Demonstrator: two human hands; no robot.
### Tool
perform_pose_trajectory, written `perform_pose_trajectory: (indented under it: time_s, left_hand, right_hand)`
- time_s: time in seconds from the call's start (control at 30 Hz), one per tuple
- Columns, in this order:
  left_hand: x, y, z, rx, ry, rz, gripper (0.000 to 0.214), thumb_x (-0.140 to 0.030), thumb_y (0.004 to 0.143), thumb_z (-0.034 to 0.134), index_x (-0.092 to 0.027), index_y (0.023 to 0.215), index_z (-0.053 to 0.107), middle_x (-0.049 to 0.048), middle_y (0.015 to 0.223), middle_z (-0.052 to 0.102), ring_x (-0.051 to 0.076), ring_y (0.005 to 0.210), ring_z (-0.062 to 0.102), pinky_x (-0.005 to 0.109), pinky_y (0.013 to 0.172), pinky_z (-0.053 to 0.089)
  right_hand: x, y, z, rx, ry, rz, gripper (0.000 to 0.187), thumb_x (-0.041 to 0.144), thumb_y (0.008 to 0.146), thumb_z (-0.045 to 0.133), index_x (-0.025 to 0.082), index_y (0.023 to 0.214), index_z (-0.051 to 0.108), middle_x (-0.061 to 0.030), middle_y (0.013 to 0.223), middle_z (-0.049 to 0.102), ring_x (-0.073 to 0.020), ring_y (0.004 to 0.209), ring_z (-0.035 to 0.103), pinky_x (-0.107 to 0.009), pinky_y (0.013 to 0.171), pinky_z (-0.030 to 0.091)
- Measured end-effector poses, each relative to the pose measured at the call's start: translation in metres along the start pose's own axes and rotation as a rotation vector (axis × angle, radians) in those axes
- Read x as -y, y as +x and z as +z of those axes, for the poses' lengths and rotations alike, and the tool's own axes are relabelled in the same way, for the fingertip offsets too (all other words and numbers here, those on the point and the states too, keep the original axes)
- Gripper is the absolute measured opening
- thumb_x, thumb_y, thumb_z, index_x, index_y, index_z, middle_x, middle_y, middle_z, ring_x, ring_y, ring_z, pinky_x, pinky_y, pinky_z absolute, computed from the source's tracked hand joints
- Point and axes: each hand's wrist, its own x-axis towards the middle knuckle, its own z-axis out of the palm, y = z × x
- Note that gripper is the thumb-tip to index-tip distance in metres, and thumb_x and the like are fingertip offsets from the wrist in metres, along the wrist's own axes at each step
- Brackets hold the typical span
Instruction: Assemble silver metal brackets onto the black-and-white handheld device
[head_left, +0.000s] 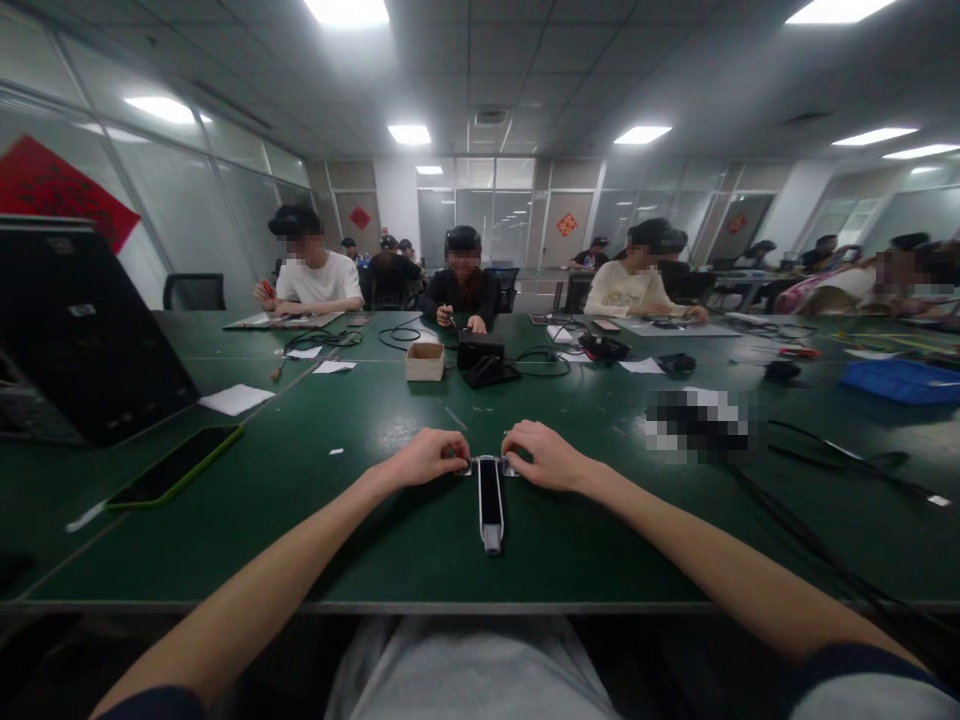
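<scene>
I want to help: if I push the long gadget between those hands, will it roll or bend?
The long gadget probably won't roll, because it seems to lie flat on the green table. Its straight sides suggest it's stiff. The table's shine might let it slide.

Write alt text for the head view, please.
The left hand and right hand flank the far end of a slim white-and-black device on a green table, their grip unclear. To the left are a phone and black computer case; beyond the hands, a small box and a seated person in black.
</scene>
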Motion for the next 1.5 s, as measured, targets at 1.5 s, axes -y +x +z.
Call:
perform_pose_trajectory:
  time_s: [1.5]
  left_hand:
    - [0.015, 0.003, 0.007, -0.035, -0.055, 0.044, 0.01, -0.018, 0.086, 0.061, -0.018, 0.093, 0.068, 0.0002, 0.088, 0.07, 0.013, 0.078, 0.064, 0.023, 0.073, 0.047]
  right_hand:
    - [-0.016, -0.004, 0.01, 0.048, 0.143, -0.002, 0.01, 0.026, 0.087, 0.057, 0.017, 0.088, 0.061, -0.0049, 0.09, 0.061, -0.0184, 0.082, 0.056, -0.035, 0.077, 0.046]
